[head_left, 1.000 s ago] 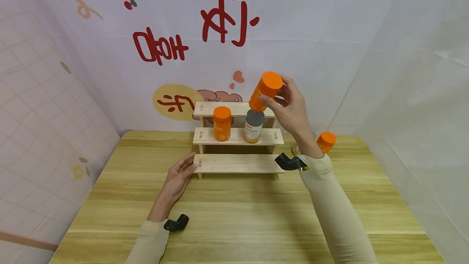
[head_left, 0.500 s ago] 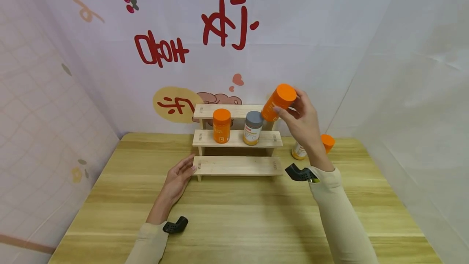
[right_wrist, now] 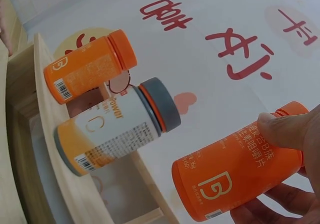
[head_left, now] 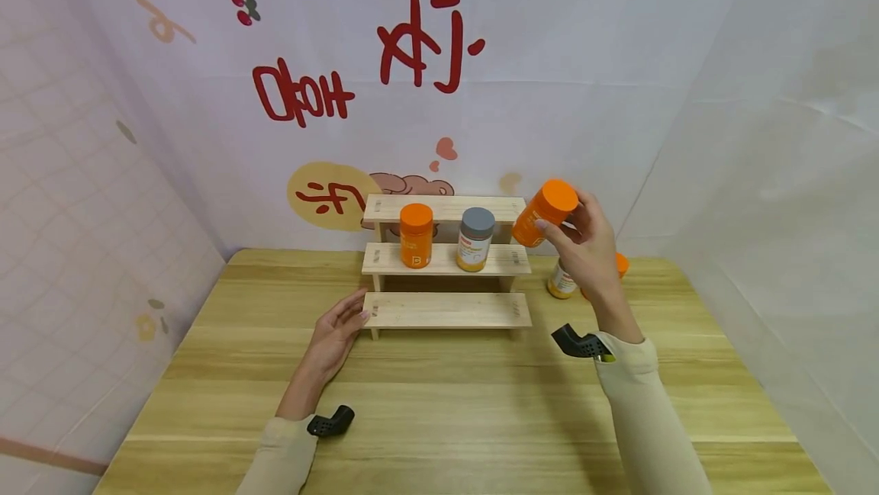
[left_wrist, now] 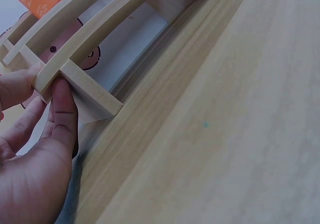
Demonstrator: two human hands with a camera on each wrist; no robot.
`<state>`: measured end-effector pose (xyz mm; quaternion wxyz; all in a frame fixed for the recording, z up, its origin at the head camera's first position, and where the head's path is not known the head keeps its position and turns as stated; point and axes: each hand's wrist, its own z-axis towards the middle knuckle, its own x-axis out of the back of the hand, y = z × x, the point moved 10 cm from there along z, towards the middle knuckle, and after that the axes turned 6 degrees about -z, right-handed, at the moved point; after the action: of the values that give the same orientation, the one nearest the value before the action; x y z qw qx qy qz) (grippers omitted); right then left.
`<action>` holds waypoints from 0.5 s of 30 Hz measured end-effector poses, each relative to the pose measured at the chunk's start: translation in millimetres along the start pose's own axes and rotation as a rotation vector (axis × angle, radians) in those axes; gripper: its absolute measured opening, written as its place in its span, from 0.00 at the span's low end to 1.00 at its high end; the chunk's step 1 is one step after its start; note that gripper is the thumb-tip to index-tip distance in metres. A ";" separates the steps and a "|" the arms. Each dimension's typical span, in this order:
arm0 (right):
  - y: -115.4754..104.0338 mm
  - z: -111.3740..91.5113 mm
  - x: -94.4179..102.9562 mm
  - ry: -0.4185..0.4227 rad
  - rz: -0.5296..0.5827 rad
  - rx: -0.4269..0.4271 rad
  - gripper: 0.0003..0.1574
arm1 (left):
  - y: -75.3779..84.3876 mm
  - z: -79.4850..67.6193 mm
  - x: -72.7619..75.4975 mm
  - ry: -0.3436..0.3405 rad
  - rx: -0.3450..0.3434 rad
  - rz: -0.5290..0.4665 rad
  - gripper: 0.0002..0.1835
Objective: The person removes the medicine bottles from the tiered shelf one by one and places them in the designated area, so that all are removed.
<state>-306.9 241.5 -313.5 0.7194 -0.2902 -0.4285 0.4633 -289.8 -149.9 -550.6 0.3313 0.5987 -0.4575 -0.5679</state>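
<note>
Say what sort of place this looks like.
Probably a staged tabletop set, not a lived-in room: a wood-grain table, a creased, printed white backdrop behind it, and a three-tier wooden rack.

A narrow gap is left on the middle shelf [head_left: 445, 260] between the orange bottle [head_left: 416, 239] and the grey-capped bottle [head_left: 474, 243]. Free room is given along the bottom shelf [head_left: 446, 310], blocked at its left end by the left hand [head_left: 336, 336], and across the counter [head_left: 439, 411] in front. To the right, passage is obstructed by the held bottle [head_left: 542, 216], the right hand [head_left: 589, 255] and a white-labelled bottle [head_left: 561, 281].
</note>
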 end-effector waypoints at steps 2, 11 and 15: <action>5.5 -4.4 1.6 0.000 0.000 -0.009 0.39 | -0.6 0.1 -0.4 -0.003 -0.002 0.006 0.32; 30.2 -21.2 9.2 0.018 -0.015 -0.054 0.40 | 0.6 2.3 -1.1 -0.015 -0.016 0.006 0.33; 41.6 -29.3 12.5 0.029 -0.036 -0.089 0.40 | 0.3 2.0 -0.9 -0.017 -0.010 0.010 0.33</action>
<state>-295.9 269.1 -356.6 0.7199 -0.3211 -0.4434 0.4266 -291.8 -148.9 -550.2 0.3333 0.5900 -0.4605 -0.5734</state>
